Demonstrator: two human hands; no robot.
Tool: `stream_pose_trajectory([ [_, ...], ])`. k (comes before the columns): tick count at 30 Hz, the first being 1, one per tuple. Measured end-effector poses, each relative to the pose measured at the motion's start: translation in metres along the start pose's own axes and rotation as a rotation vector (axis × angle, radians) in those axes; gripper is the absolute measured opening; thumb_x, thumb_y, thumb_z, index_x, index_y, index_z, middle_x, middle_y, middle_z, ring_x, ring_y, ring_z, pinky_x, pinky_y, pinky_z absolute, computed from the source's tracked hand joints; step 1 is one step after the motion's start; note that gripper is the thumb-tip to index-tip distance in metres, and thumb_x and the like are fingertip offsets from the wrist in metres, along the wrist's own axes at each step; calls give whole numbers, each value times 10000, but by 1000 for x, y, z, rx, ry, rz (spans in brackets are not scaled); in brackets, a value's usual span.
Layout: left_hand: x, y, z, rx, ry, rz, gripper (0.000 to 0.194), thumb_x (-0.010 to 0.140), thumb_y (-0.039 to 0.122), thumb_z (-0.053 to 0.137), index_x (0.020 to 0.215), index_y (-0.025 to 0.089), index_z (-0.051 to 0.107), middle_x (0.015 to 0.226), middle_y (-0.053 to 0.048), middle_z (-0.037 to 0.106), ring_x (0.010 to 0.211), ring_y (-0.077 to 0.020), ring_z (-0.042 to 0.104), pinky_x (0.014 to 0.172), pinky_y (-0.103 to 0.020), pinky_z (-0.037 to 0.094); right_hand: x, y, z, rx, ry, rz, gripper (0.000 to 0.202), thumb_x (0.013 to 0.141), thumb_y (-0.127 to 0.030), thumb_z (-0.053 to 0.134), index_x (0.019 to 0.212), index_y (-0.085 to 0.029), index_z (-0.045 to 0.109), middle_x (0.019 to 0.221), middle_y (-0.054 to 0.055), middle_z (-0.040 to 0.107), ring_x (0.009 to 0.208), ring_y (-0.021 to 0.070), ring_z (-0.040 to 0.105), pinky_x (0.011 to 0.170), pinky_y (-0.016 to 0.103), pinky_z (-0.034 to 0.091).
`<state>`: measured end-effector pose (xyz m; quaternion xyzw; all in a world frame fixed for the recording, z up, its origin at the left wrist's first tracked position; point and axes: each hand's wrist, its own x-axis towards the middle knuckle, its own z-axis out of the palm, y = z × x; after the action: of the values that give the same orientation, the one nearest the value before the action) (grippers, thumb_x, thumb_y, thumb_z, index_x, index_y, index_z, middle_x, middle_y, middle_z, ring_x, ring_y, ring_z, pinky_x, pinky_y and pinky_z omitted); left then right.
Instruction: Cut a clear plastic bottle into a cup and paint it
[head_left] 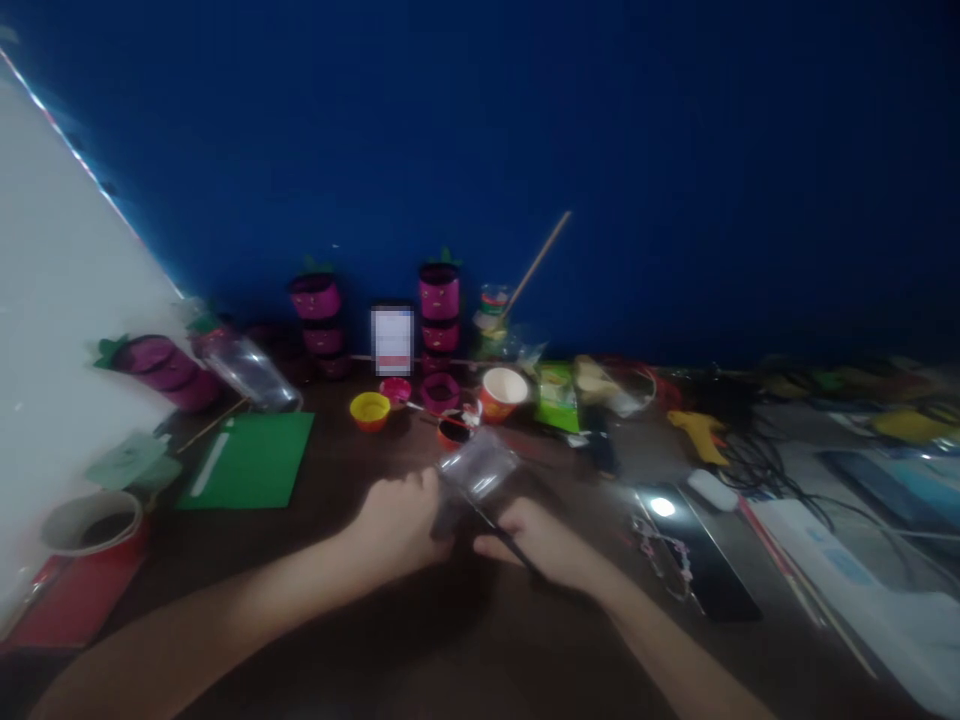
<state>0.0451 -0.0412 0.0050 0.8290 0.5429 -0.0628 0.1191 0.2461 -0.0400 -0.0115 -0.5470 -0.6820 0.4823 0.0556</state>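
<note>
My left hand [397,525] grips a clear plastic bottle piece [480,468] held over the dark table. My right hand [547,545] holds a thin dark paintbrush [501,533] whose tip points at the bottle piece. Just beyond them sit small paint cups: a yellow one [370,409], a pink one [395,390], a dark red one [453,431] and an orange-and-white cup [502,392]. The picture is blurred.
Magenta painted bottle pots [439,305] stand stacked by the blue wall; another lies at left [161,368] beside a clear bottle [247,370]. A green sheet [251,458], a red-rimmed cup [94,522], a yellow glue gun [701,432], a black phone [694,550] and cables lie around.
</note>
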Motion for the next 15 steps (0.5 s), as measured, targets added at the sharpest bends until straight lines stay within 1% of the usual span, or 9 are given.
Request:
stream_pose_trajectory([
  [3,-1,0,-7,-12,-34,5,392,754,429,515,1010,133,494,911,-144,612,796,-296,652,627,-358,474,-2,-1,1,-4,-4,13,560,650,-635,600,458,-175,345,487,-52,284,493,71,277,454,222,209],
  [6,-2,0,-13,-1,-33,-3,378,739,421,522,985,134,494,861,-134,627,786,-307,659,622,-364,479,-5,1,3,0,8,35,563,658,-645,587,452,-176,353,460,-54,291,476,70,278,440,224,196],
  [9,-3,1,-13,2,-56,30,377,714,428,535,955,139,510,844,-128,642,759,-313,667,616,-370,483,-9,5,6,3,12,53,574,655,-648,592,438,-175,348,437,-55,297,457,64,280,430,224,188],
  [12,-5,4,-9,-1,-90,55,398,688,420,552,959,129,527,822,-129,654,740,-314,671,609,-372,488,-13,7,9,21,-72,87,575,682,-660,560,440,-176,365,410,-55,325,413,57,291,414,221,187],
  [15,-6,9,-8,-11,-83,38,403,688,392,555,978,112,531,814,-134,661,742,-314,672,611,-379,495,-17,4,7,69,-142,85,583,708,-682,519,451,-172,399,402,-49,370,385,53,315,401,212,194],
])
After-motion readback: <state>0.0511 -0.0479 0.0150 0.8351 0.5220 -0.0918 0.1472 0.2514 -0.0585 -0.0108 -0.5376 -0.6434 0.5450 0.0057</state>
